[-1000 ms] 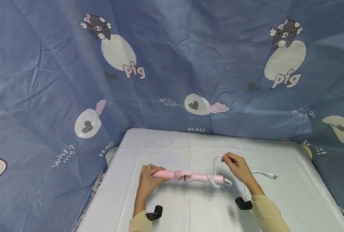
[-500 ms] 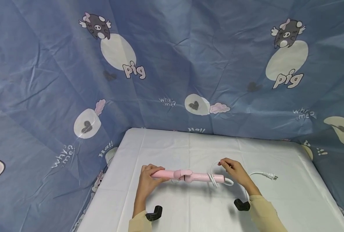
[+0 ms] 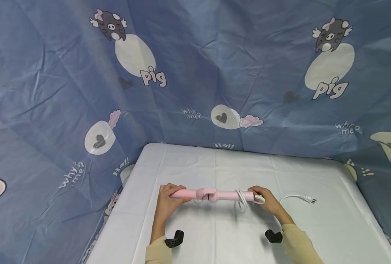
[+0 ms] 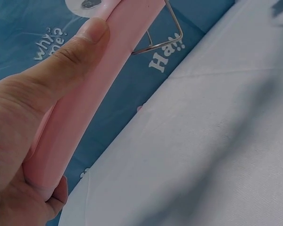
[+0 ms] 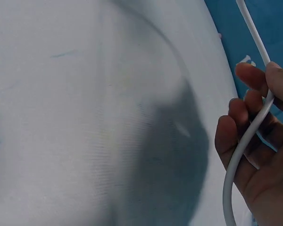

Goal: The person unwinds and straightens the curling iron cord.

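Clearly the pink curling iron (image 3: 211, 194) is off the desk (image 3: 215, 234), held level between both hands above its white cloth. The left hand (image 3: 167, 201) grasps the barrel end, thumb laid along the pink tube as the left wrist view shows (image 4: 80, 117), with the iron's wire stand (image 4: 162, 40) jutting out beyond the thumb. The right hand (image 3: 268, 201) is at the handle end, its fingers (image 5: 247, 108) curled round the white cord (image 5: 247, 136), which already loops a few times about the handle (image 3: 240, 200); the rest of it trails off right to the plug (image 3: 309, 199) lying on the cloth.

The loops look loose (they sag below the handle), so my worry is that they slide off the end or spring open if the right hand's grip on the cord slackens. I cannot tell from the head view whether that hand also bears on the handle itself; if not, the iron rests on the left hand's grip alone, and a tug on the cord could tilt or twist it. The trailing plug could also drag and snag on the cloth's creases.
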A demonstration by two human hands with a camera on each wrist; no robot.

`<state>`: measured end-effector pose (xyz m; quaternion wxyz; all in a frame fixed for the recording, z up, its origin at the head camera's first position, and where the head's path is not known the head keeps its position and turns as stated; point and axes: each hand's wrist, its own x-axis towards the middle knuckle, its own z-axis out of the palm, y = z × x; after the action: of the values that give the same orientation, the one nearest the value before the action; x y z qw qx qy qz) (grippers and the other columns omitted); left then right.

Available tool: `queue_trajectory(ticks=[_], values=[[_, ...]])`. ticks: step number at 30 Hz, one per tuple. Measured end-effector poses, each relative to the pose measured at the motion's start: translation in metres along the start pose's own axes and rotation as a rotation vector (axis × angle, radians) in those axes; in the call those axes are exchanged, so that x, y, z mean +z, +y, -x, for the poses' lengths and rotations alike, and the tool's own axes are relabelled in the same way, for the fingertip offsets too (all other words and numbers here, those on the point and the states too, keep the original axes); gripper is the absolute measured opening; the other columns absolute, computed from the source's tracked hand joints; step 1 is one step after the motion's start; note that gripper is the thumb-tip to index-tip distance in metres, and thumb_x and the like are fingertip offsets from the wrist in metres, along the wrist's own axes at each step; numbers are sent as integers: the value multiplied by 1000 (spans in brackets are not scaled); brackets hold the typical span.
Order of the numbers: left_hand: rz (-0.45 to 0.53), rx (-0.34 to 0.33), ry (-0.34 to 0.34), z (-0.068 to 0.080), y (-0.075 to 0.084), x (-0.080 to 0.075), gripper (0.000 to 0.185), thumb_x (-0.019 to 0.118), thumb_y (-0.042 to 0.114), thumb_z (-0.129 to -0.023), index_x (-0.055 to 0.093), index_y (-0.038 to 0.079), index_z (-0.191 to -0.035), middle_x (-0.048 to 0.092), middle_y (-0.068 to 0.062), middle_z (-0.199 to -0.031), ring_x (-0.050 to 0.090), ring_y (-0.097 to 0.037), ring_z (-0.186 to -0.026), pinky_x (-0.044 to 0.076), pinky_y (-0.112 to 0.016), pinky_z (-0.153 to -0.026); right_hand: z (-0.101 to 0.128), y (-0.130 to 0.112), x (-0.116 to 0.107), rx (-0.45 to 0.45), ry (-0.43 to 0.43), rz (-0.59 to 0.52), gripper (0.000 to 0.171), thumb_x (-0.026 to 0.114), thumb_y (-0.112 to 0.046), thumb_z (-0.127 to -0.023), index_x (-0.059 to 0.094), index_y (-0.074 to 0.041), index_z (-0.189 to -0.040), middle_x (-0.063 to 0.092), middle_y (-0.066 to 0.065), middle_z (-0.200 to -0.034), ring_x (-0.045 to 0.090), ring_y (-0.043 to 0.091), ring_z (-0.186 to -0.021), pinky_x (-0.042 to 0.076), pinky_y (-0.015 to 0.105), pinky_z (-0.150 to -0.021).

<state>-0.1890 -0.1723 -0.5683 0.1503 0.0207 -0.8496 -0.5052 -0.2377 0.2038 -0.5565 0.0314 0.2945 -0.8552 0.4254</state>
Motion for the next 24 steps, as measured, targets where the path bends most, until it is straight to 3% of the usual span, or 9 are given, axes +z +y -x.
queue_trajectory(ticks=[3, 7, 10, 13, 15, 17, 20, 24], values=[[17, -20, 0, -1, 1, -1, 42, 88, 46, -53, 73, 33, -90, 61, 15, -87, 42, -6, -93, 38, -31, -84, 4, 7, 5, -70, 47, 19, 24, 66, 13, -75, 66, 3, -98, 66, 9, -85, 57, 2, -83, 48, 27, -73], [28, -39, -2, 0, 2, -1, 41, 88, 46, -53, 73, 32, -89, 62, 13, -87, 41, -6, -94, 37, -31, -85, 8, 25, 15, -77, 78, 23, 23, 66, 12, -75, 67, -1, -94, 64, 5, -81, 52, -3, -77, 45, 24, -68], [26, -33, 1, 1, 2, 0, 41, 87, 47, -54, 73, 32, -90, 62, 12, -88, 41, -7, -94, 38, -32, -85, 11, 38, 20, 15, 44, 10, 15, 64, 8, -80, 64, -5, -87, 62, 3, -75, 51, -4, -70, 44, 23, -64], [22, -30, 12, 2, 1, 1, 41, 88, 46, -54, 74, 32, -90, 62, 12, -89, 42, -7, -94, 38, -33, -85, 15, 43, 23, 178, -19, -35, 4, 62, -3, -87, 62, -6, -85, 61, 4, -70, 51, 0, -62, 43, 22, -61], [19, -35, 21, 1, 1, 1, 40, 88, 45, -54, 74, 31, -89, 62, 12, -89, 41, -6, -93, 38, -33, -85, 17, 45, 25, 278, -31, -64, 8, 63, -14, -89, 63, -6, -88, 63, 4, -71, 52, 2, -61, 43, 21, -61], [13, -40, 26, 1, 0, 1, 39, 88, 44, -55, 74, 32, -89, 62, 13, -89, 41, -5, -93, 37, -32, -85, 19, 45, 28, 321, -21, -58, 14, 64, -18, -90, 65, -5, -94, 66, 5, -76, 53, 3, -65, 44, 22, -63], [9, -35, 35, 0, 0, 1, 40, 88, 45, -55, 74, 31, -90, 61, 12, -89, 40, -5, -93, 37, -33, -85, 20, 45, 33, 310, 26, -27, 19, 64, -18, -89, 67, -5, -103, 70, 7, -92, 55, 0, -76, 47, 21, -69], [16, -22, 45, -1, 0, 1, 40, 87, 44, -56, 74, 30, -91, 62, 11, -89, 40, -5, -94, 37, -33, -84, 22, 45, 40, 199, 78, 15, 19, 66, -8, -86, 71, -3, -105, 68, 12, -102, 54, -2, -83, 47, 20, -68]])
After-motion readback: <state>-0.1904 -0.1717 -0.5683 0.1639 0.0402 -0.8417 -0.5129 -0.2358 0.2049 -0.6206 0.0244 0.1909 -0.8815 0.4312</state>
